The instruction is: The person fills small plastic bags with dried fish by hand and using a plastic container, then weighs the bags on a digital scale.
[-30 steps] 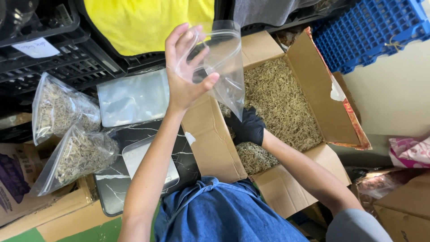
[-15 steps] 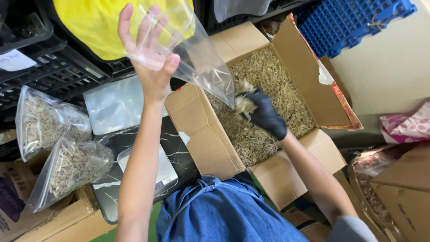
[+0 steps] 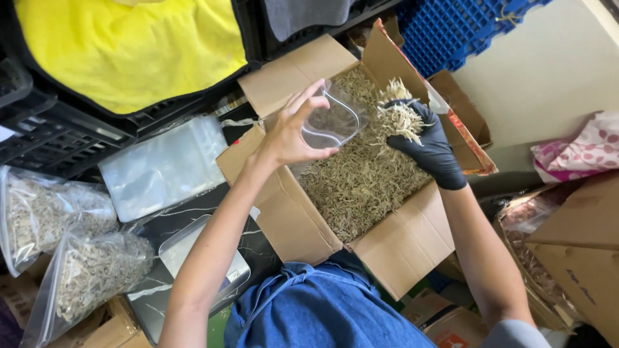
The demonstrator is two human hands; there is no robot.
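Note:
My left hand (image 3: 293, 132) holds a clear plastic bag (image 3: 332, 122) open over a cardboard box (image 3: 400, 248) full of pale dried strands (image 3: 361, 187). My right hand (image 3: 425, 145), in a black glove, grips a handful of the dried strands (image 3: 400, 113) right beside the bag's mouth. The bag looks empty.
Two filled clear bags (image 3: 58, 245) lie at the left. A stack of empty clear bags (image 3: 158, 167) lies near a small scale with a metal tray (image 3: 193, 258). Black crates (image 3: 58, 135) with a yellow cloth (image 3: 129, 45) sit above, a blue crate (image 3: 464, 29) at top right, more cardboard boxes (image 3: 580, 258) at right.
My left hand has lowered the open bag from high above down over the box. My right hand has lifted a handful of strands out of the box up to the bag's mouth.

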